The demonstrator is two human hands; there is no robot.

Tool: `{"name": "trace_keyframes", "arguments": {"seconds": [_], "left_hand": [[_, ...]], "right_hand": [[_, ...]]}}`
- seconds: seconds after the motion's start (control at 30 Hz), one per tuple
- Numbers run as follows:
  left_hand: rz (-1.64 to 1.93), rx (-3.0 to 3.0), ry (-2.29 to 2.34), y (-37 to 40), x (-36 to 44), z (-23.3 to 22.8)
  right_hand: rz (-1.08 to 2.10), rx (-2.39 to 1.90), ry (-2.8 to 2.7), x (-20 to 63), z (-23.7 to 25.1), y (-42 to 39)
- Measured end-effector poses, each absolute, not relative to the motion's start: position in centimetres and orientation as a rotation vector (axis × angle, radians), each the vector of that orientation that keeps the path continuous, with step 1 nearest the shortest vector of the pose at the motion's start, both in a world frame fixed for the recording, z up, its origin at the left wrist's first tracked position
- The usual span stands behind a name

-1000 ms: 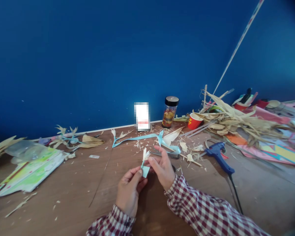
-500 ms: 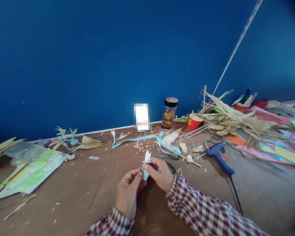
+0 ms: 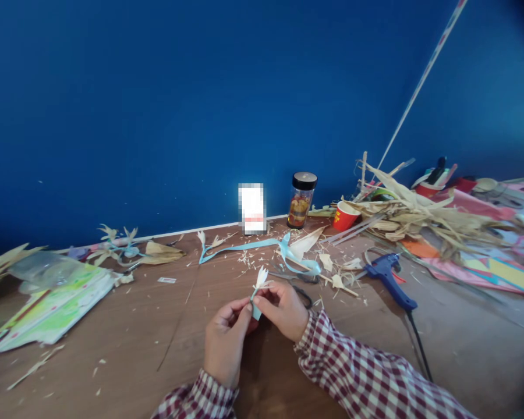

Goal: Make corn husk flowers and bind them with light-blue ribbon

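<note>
Between my two hands is a small pale flower (image 3: 261, 278) that looks made of corn husk, its petals pointing up. A light blue ribbon (image 3: 257, 312) lies at its base. My left hand (image 3: 228, 333) pinches the ribbon from the left with thumb and fingers. From the right, my right hand (image 3: 284, 308) is closed at the flower's base, thumb against the ribbon. The stem is mostly covered by my fingers. Just beyond lies a longer blue ribbon (image 3: 244, 247) with small husk flowers at its left end.
A blue glue gun (image 3: 388, 278) lies at the right with its cord toward me. Behind are a lidded jar (image 3: 302, 201), a red paper cup (image 3: 346, 216) and a heap of dry husks (image 3: 410, 212). A painted sheet (image 3: 65, 305) lies left. Husk scraps litter the brown table (image 3: 126, 349).
Less of the blue ribbon shows between my fingers, and the flower leans slightly more to the right. My left hand has shifted a little; the table things have not moved.
</note>
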State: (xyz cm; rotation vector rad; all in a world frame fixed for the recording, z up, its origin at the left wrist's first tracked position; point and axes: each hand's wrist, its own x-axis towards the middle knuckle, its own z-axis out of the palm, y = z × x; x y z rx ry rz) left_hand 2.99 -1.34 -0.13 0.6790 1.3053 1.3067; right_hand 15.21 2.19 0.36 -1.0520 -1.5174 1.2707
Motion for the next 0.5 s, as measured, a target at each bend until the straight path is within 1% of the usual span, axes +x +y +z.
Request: {"name": "trace_keyframes", "arguments": {"seconds": [0.5], "left_hand": [[1.292, 0.774, 1.346, -1.53, 3.00, 0.09]], "right_hand": [[1.323, -1.032, -1.469, 15.07, 0.37, 2.12]]}}
